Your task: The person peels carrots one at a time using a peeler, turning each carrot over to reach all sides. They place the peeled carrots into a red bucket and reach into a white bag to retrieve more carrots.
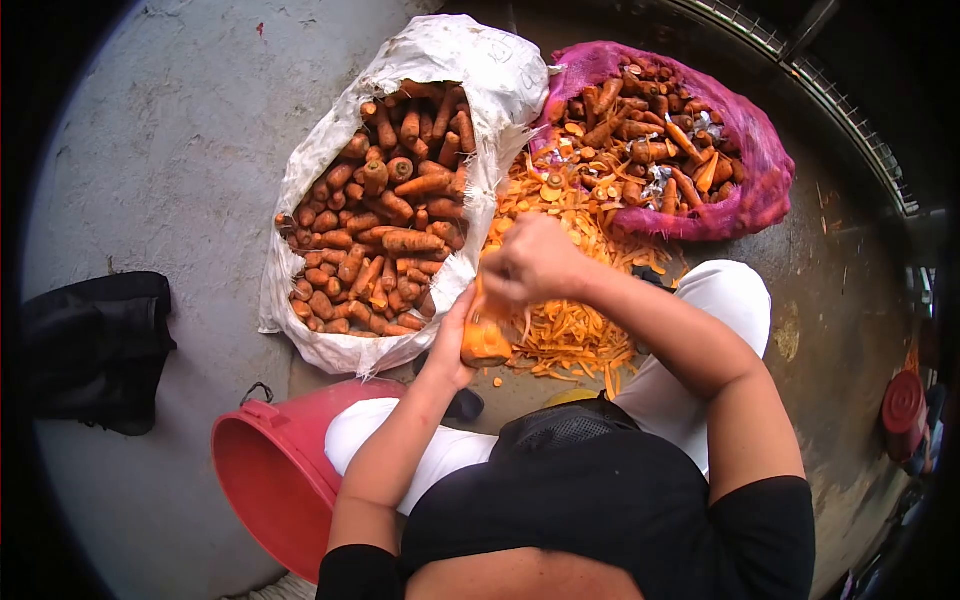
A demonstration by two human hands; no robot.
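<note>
My left hand point(452, 345) is wrapped around a thick, peeled orange carrot point(486, 344), whose cut end points down toward me. Over the carrot's upper part is my right hand point(538, 258), with its fingers curled closed and partly smeared by motion. What it grips cannot be made out. Under both hands spreads a pile of orange carrot peelings point(575, 335). To the left of them, a white woven sack point(345, 352) lies open, full of unpeeled carrots point(375, 235).
A pink mesh sack point(765, 170) with carrots and scraps lies at the upper right. By my left leg, a red bucket point(270, 455) is tipped with its mouth facing left. A black cloth point(105, 345) rests on the grey floor point(190, 150). A rolled red object point(903, 402) is far right.
</note>
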